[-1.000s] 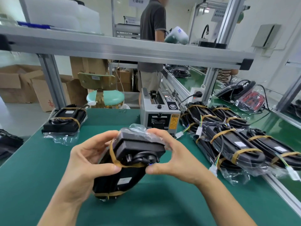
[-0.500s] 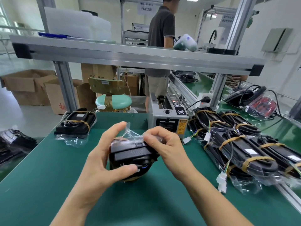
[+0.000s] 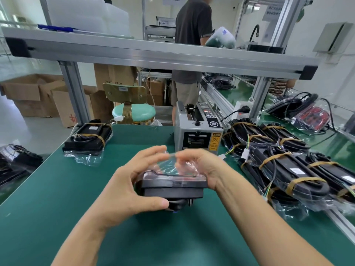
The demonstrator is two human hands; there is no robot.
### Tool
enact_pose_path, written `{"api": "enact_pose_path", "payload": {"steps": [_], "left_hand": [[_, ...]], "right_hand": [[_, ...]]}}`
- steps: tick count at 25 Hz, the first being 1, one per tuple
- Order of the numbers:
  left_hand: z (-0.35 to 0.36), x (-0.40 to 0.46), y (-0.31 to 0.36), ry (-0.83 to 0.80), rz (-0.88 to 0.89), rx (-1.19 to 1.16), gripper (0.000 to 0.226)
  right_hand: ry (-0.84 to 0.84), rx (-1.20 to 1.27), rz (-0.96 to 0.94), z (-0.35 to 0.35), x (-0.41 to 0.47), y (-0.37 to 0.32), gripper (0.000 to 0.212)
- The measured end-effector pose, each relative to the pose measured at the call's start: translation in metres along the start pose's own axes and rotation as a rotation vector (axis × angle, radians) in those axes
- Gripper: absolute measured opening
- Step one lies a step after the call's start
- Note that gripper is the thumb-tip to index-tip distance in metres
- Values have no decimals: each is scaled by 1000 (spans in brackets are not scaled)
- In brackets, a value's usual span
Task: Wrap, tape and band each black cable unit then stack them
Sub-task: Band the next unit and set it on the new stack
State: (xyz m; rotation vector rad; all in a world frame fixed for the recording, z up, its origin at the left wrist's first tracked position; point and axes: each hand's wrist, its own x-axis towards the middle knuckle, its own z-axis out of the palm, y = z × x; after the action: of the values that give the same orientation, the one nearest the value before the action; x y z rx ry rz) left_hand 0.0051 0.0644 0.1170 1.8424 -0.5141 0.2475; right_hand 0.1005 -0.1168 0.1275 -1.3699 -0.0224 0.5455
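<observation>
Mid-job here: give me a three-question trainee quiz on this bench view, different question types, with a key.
1. True or false: both hands grip the black cable unit over the green bench mat.
2. The grey tape dispenser machine stands: A) behind the hands, B) on the floor, C) on the overhead aluminium rail.
3. Fill in: the clear plastic bag is pinched between the left hand and the ____ hand.

Key: 1 true; 2 A; 3 right.
</observation>
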Motion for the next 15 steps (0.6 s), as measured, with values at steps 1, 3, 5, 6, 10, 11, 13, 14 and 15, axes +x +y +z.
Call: {"api": "enact_pose_path", "payload": {"steps": [1,3,5,6,10,11,13,14,15], "left_hand": [[1,0,0,-22,7,9,68],[3,0,0,-41,-1,92,61],[4,-2,-2,-54,-36,102,59],[5,-3,-3,-35,-57,61,57],[5,-14,-8,321,-58,77,64],[5,-16,-10,409,-41,103,62],[10,-19,-13,530,-31,158,49],[14,-19,-13,562,-44,173,47],[19,-20,-15,575,-52,189,47]], "right_hand": [[-22,9,47,-2,3,6,12],[-63,22,140,-4,6,18,23],[-83,138,179,-8,12,27,13],[-81,275,200,-12,15,30,12],[238,235,108,-32,29,41,11],[399,125,16,-38,32,40,12],[608,29,-163,-45,40,33,12],[660,-2,-220,-47,45,27,11],[699,-41,-249,-48,51,22,10]]}}
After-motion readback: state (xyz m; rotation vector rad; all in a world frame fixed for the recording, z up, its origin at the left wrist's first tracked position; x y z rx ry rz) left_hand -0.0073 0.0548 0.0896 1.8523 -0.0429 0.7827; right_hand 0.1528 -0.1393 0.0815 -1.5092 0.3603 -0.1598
